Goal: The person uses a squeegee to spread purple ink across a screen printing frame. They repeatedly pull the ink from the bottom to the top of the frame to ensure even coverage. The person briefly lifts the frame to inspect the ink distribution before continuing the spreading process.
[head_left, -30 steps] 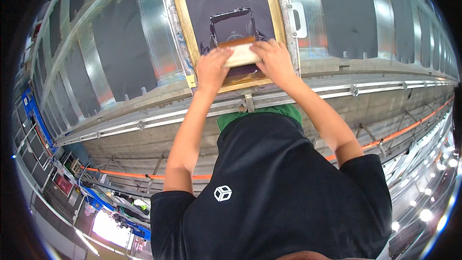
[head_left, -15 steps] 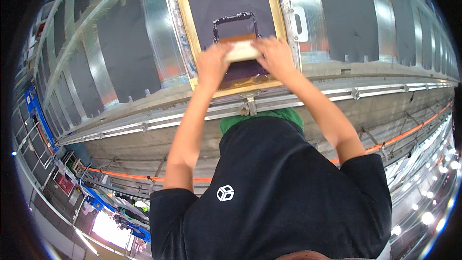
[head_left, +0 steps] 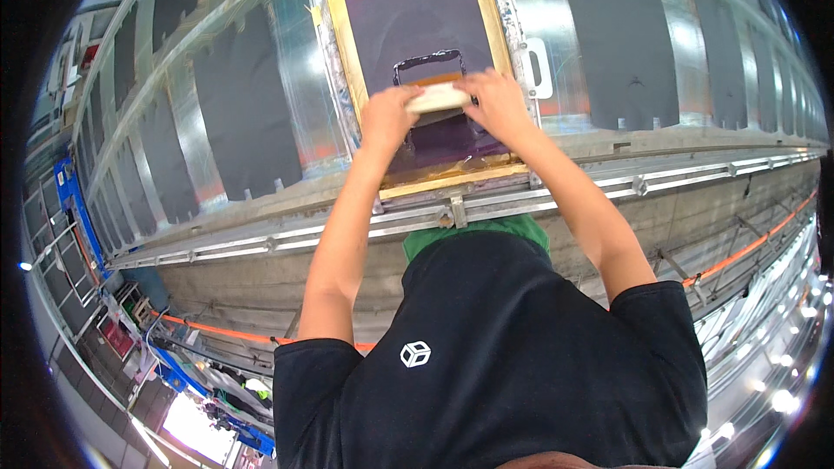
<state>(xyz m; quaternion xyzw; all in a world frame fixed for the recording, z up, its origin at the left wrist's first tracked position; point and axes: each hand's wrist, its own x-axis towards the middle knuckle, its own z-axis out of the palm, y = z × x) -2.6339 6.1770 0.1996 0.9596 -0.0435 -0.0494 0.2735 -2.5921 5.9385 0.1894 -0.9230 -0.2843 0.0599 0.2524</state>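
Both my hands grip a squeegee with a pale handle and an orange-brown blade edge. My left hand is wrapped round its left end, my right hand round its right end. The squeegee lies across the lower part of a dark printing screen, inside its yellow-taped frame. Beyond the squeegee, a band of dark ink forms a three-sided outline on the mesh. Nearer to me, the mesh looks dark purple and wet. Some fingertips are blurred or hidden behind the handle.
Dark fabric panels lie in a row along the long metal table on both sides of the frame. A white handle sticks out at the frame's right. A metal rail runs along the table's near edge, close to my body.
The screen, table and rail sit lower in the picture. Relative to the screen, my hands and the squeegee are slightly farther from me, nearer the ink outline's far edge.
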